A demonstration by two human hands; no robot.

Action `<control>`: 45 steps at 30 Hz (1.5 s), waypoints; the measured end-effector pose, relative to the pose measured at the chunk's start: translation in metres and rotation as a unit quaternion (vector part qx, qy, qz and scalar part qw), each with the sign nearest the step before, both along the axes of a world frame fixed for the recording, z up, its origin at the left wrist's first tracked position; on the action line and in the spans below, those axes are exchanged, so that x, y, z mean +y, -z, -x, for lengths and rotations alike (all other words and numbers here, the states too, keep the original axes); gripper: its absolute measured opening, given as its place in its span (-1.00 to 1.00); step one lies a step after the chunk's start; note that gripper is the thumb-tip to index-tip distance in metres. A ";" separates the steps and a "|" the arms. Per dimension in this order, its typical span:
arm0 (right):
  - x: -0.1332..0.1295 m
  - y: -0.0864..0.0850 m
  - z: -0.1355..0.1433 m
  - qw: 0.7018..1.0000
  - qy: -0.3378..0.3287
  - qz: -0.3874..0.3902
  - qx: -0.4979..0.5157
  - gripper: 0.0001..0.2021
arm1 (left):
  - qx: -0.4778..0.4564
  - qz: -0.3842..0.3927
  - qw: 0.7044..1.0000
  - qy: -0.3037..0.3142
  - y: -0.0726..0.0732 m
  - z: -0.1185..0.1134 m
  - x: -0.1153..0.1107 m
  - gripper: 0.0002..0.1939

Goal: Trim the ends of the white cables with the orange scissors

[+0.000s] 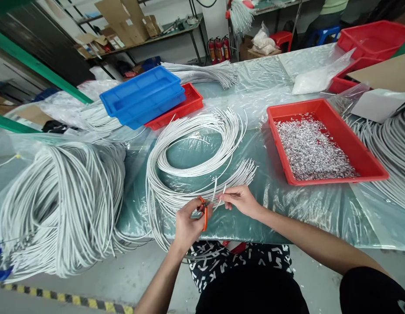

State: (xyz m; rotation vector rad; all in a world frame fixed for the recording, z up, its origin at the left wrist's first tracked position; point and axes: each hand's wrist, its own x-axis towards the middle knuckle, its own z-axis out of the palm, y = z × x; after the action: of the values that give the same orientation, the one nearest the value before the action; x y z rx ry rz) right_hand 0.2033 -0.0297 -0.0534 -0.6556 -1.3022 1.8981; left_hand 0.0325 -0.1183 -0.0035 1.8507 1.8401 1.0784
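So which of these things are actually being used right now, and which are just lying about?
In use:
left hand holding orange cutters
right hand pinching white wire ends
wire coil

Lying about:
blue tray
red tray of metal bits
big wire bundle
fire extinguishers

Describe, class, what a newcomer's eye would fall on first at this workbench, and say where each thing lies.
First come the white cables: a loose coil mid-table and a thick bundle spilling over the left edge. To the right, a red tray holds shiny metal bits; behind the coil, a blue tray sits on another red one. Nearest the camera, the left hand grips orange-handled cutters while the right hand pinches cable ends.
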 end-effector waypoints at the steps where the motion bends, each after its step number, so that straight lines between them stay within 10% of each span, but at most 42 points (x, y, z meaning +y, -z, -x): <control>1: -0.001 -0.001 0.000 1.000 -0.004 -0.005 -0.004 -0.67 | -0.005 0.005 1.000 -0.012 -0.002 0.002 0.003 -0.80; 10: -0.013 -0.020 -0.005 0.993 -0.098 -0.035 0.049 -0.68 | -0.039 0.090 0.995 0.021 -0.013 0.019 0.036 -0.75; 23: -0.019 -0.010 -0.002 0.993 -0.106 -0.042 0.001 -0.63 | 0.054 0.197 0.975 0.088 -0.026 0.017 -0.020 -0.71; 45: -0.027 -0.022 -0.003 0.985 -0.105 -0.108 -0.078 -0.55 | -0.010 0.193 0.977 0.089 -0.015 0.009 -0.033 -0.61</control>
State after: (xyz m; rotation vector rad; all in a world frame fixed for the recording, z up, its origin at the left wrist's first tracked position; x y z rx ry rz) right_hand 0.2066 -0.0567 -0.0317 -0.5828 -1.7085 1.8626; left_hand 0.0234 -0.1517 0.0116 1.7218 1.6893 0.6221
